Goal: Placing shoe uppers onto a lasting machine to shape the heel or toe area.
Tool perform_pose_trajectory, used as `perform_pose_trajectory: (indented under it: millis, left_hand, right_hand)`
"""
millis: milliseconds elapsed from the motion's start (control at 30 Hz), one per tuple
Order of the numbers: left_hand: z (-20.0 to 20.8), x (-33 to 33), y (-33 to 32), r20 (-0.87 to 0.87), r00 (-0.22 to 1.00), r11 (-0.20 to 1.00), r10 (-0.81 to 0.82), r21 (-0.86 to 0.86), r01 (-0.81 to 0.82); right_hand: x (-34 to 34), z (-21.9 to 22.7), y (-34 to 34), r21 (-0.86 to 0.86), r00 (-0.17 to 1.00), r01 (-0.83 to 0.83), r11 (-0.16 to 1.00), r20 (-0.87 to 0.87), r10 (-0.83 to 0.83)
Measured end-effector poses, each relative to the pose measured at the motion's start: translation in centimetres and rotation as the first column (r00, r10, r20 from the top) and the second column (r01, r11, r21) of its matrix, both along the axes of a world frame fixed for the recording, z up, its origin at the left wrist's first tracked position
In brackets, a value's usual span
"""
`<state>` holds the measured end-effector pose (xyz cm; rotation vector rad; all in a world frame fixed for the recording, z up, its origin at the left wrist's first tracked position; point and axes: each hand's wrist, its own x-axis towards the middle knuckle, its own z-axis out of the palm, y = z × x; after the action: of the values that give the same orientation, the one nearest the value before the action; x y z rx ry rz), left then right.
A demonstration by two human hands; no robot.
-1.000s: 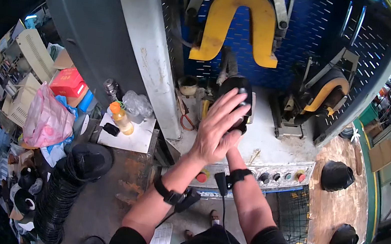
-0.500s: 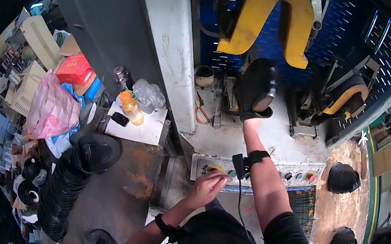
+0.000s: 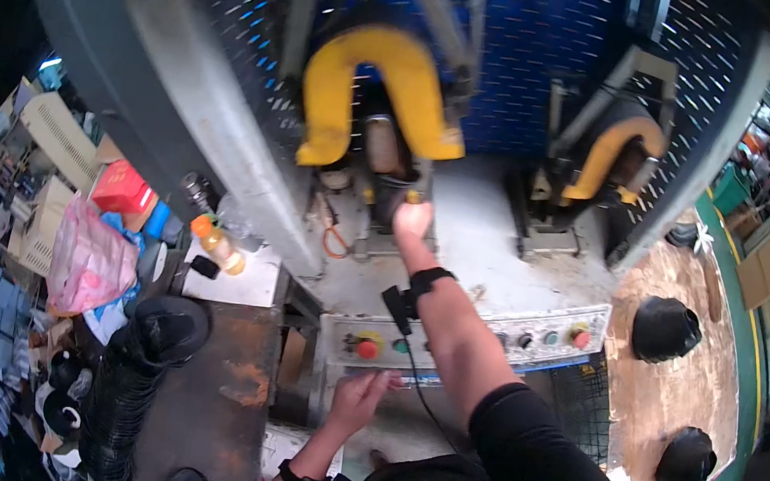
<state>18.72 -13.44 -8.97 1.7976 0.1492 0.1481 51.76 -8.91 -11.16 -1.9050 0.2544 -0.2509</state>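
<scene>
My right hand point(image 3: 412, 218) reaches forward to a press station and is closed at the right side of a dark form point(image 3: 392, 190). A small yellow piece shows right above my fingers; what they grip is blurred. Around the top of the form arches a thick yellow U-shaped pad point(image 3: 316, 121), part of the machine. My left hand point(image 3: 357, 402) hovers just below the front edge of the control panel point(image 3: 479, 346), fingers drawn together; anything between them is too small to make out. The panel's red button point(image 3: 367, 348) sits above it.
A second yellow-padded station point(image 3: 607, 154) stands to the right. Black caps point(image 3: 665, 330) lie on a wooden board point(image 3: 669, 403). At left, a tall stack of black caps point(image 3: 117, 400) rests on a dark table point(image 3: 227, 396), beside an orange-capped bottle point(image 3: 222, 249) and a pink bag point(image 3: 92, 256).
My right hand, earlier at the opening of a raised black cap, is now lower beside the form under the yellow pad. The view has swung right. My left hand stays near the panel.
</scene>
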Motion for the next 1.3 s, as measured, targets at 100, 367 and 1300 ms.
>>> perform_pose_trajectory:
  millis: [100,367,1300]
  left_hand:
    - [3.4,3.9,-4.9,0.054,0.995,0.995,0.085,-0.054,-0.082]
    - [8.8,19.4,-18.4,0.499,0.865,0.945,-0.06,0.308,-0.113]
    - [13.9,21.7,-24.9,0.649,0.689,0.549,-0.323,0.721,-0.422]
  right_hand:
    - [1.5,-1.1,-3.3,0.243,0.921,-0.351,0.904,-0.086,0.381]
    - [-5.9,-5.5,-28.1,0.865,0.406,-0.491,0.1,0.126,0.905]
    - [-10.0,2.7,-56.3,0.885,0.904,-0.11,0.453,-0.101,0.415]
